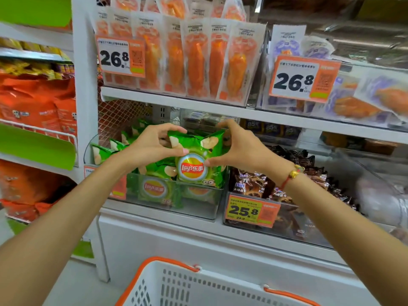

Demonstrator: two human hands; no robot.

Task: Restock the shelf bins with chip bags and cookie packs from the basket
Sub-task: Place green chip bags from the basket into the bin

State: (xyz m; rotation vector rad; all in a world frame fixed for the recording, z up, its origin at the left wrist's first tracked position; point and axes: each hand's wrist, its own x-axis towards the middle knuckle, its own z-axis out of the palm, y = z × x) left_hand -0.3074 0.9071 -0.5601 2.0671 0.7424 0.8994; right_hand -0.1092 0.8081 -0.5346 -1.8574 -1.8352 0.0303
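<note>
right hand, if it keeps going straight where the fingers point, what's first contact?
The right hand already pinches the green Lay's bag, fingers pointing left. Beyond the bag, it would likely meet the left hand gripping the other side; depth is unclear.

Green chip bag [194,160], orange-rimmed white basket [176,288]

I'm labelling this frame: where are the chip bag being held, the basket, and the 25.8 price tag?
chip bag [192,167]: head view, logo.
basket [176,283]: head view, white wall.
price tag [242,210]: head view, printed digits.
</note>
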